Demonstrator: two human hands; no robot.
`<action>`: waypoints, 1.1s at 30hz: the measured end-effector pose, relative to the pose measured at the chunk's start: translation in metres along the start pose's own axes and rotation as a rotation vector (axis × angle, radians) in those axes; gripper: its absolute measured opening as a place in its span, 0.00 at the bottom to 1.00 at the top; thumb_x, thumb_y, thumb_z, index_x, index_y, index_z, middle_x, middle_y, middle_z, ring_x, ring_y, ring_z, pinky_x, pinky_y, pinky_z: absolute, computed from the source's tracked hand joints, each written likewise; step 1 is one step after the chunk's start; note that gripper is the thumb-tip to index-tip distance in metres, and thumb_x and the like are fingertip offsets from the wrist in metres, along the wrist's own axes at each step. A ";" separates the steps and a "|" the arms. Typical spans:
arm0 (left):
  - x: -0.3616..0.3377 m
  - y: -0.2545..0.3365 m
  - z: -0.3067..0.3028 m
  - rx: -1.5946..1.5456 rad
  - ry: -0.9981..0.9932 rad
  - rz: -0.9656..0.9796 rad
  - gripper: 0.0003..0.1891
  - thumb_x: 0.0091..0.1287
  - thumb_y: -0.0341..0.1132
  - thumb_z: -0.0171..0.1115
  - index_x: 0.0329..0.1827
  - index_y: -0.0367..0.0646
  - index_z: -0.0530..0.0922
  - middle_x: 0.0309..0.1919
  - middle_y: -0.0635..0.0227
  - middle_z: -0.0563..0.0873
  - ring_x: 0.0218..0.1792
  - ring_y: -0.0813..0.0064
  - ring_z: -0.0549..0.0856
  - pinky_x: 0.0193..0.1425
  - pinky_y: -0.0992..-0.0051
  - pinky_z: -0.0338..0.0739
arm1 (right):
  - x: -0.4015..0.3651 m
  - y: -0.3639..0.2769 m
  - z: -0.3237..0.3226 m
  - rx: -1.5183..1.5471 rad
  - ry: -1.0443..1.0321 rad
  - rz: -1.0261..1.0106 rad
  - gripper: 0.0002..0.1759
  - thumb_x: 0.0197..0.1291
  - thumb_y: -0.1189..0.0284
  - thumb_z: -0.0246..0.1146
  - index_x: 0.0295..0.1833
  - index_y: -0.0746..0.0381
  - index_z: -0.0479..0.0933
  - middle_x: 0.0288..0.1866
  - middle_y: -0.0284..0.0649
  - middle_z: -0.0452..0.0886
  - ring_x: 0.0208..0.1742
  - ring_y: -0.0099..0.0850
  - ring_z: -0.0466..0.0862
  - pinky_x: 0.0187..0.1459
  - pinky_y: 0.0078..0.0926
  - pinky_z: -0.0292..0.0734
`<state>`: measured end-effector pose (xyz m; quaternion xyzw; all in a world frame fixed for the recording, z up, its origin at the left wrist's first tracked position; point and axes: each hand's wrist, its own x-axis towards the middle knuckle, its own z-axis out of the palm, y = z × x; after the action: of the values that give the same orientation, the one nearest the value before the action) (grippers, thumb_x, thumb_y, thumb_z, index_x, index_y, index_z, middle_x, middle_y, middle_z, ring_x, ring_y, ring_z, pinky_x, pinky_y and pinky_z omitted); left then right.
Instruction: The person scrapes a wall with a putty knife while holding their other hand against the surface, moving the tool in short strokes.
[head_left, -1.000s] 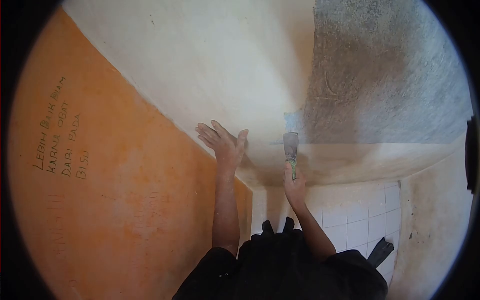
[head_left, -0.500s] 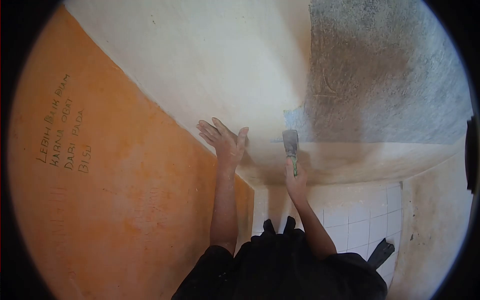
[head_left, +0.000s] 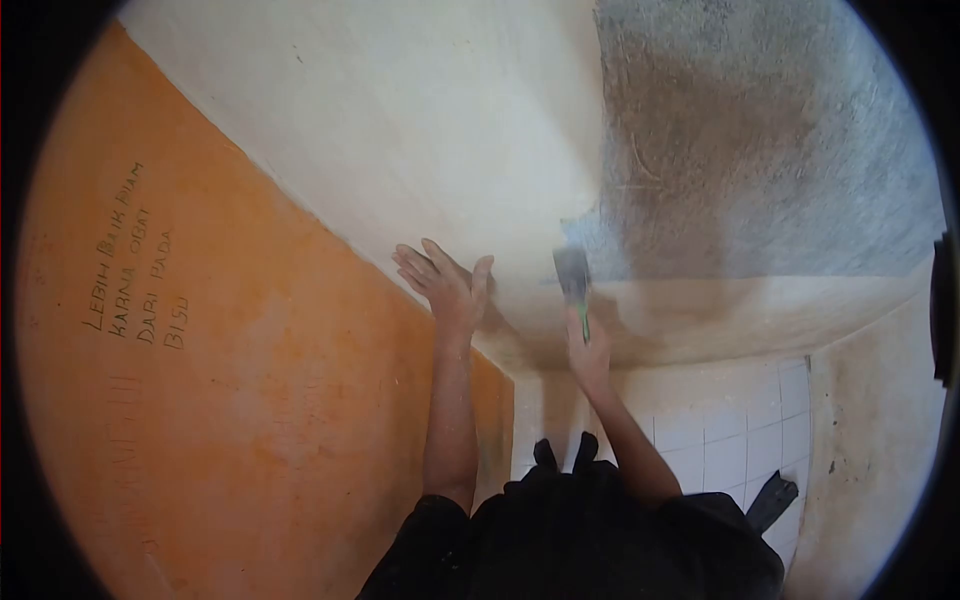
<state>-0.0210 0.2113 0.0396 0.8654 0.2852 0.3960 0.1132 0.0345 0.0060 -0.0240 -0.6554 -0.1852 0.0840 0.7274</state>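
My right hand (head_left: 588, 352) grips the green handle of a putty knife (head_left: 573, 274), its wide blade pointing up the wall and slightly blurred. The blade is right beside a small pale blue patch (head_left: 582, 232) at the lower left corner of a rough grey area (head_left: 760, 150). My left hand (head_left: 452, 295) is spread, fingers apart, against the cream wall (head_left: 450, 130) close to where it meets the orange wall. That hand holds nothing.
An orange wall (head_left: 230, 400) with handwritten green lettering rises on the left. White floor tiles (head_left: 720, 440) lie below, with a dark object (head_left: 772, 502) on them to the right. A stained pale wall (head_left: 870, 420) bounds the right side.
The putty knife has moved slightly up and left, its blade now closer to the blue patch. My left hand stays in place on the wall. The view has shifted a little.
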 end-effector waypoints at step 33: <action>0.000 -0.001 0.004 0.025 0.021 0.020 0.54 0.65 0.63 0.54 0.75 0.31 0.35 0.70 0.26 0.30 0.72 0.30 0.29 0.71 0.36 0.27 | -0.019 0.059 0.005 0.014 -0.039 0.112 0.21 0.71 0.63 0.56 0.25 0.62 0.68 0.18 0.26 0.62 0.22 0.17 0.62 0.23 0.24 0.58</action>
<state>-0.0190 0.2123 0.0363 0.8653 0.2828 0.4027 0.0952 0.0221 0.0115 -0.0845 -0.6580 -0.1616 0.1386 0.7223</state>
